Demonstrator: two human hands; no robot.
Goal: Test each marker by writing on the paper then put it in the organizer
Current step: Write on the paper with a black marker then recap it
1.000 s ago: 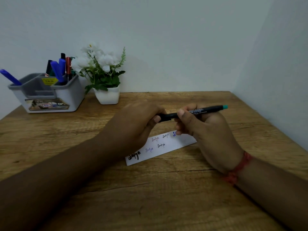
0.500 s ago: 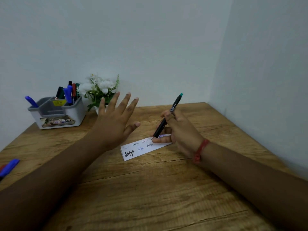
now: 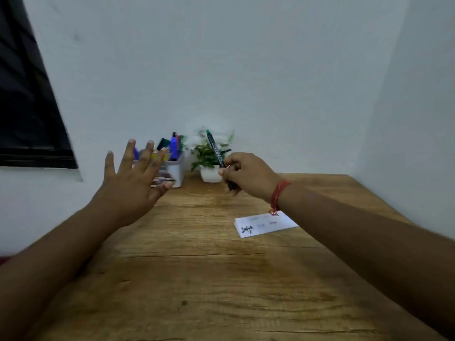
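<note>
Over the wooden surface (image 3: 197,279): green-capped marker (image 3: 216,151) heads for organizer (image 3: 176,172).
R hand (image 3: 248,177) fingers grip marker; L hand (image 3: 133,183) spread, empty. Paper (image 3: 266,225) has several samples; organizer holds several markers.

Both forearms reach forward above the table. The left hand (image 3: 133,183) is raised with fingers straight and spread, holding nothing. The right hand (image 3: 246,174), a red thread round its wrist, curls its fingers round a marker (image 3: 216,153) tilted upward.
</note>
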